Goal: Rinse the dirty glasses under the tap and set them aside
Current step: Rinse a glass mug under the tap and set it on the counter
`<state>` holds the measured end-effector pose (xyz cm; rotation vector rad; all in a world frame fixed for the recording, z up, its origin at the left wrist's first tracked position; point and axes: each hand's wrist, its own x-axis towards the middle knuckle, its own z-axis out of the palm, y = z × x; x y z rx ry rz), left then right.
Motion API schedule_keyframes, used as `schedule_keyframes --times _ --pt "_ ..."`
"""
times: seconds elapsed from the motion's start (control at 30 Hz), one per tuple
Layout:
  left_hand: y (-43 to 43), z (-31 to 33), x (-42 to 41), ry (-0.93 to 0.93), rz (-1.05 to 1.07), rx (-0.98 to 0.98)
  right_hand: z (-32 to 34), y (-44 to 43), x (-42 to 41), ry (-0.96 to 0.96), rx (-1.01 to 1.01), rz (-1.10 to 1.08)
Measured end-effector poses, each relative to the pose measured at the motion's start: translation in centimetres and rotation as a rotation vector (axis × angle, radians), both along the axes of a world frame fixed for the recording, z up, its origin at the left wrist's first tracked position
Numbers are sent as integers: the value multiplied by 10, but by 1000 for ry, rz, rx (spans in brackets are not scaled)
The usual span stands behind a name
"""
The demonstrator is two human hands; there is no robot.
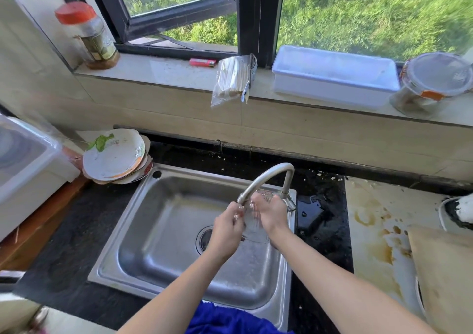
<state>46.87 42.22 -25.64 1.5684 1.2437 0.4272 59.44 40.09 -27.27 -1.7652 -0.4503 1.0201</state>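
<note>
A clear drinking glass (pixel 254 224) is held over the steel sink (pixel 153 231), right under the spout of the curved metal tap (pixel 266 177). My right hand (pixel 271 212) wraps round the glass from the right. My left hand (pixel 227 227) is at its left side with fingers curled against the rim. Water runs down below the glass toward the drain (pixel 204 239). The glass is see-through and partly hidden by both hands.
A stack of dirty plates (pixel 115 157) sits at the sink's back left corner. A stained white board (pixel 376 231) and a wooden cutting board (pixel 445 269) lie to the right. On the windowsill stand a red-lidded jar (pixel 87 34), a bag of chopsticks (pixel 233 80) and a white container (pixel 332 75).
</note>
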Motion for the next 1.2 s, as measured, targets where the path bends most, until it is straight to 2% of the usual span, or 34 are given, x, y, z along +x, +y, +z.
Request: schedule_keyframes --times 0.1,0.17,0.27,0.37,0.43,0.5,0.57,0.7,0.73,0.8,0.9,0.97,1.07,1.2 --pt "4 6 -3 -268 215 -500 1 -2 7 -28 15 -103" --pt "10 5 -6 -360 391 -847 4 -6 7 -81 0 -141" --pt "14 4 -6 -416 455 -1086 6 -13 -8 -87 97 -8" --pt "17 -6 0 -514 632 -1081 8 -13 -15 -59 123 94" --pt "20 -11 0 -488 635 -900 16 -11 -8 69 31 108" --pt "19 -9 -2 -438 587 -711 26 -12 1 238 -143 149" --pt "20 -8 -3 -398 540 -625 32 -14 4 282 -243 196" --pt "31 -19 -11 -335 596 -781 24 -14 -9 -52 -76 320" --pt "32 -21 -14 -297 625 -805 22 -16 -13 -67 -38 355" --pt "33 -25 -17 -292 680 -814 21 -19 -19 58 8 345" --pt "27 -24 -12 -399 785 -855 20 -13 -20 230 -5 156" --pt "22 -24 -6 -428 850 -850 16 -12 -27 174 -37 50" --pt "17 -22 -6 -439 860 -853 18 -15 -37 21 19 117" --pt "14 -23 -7 -501 872 -876 27 -2 -26 143 -106 38"
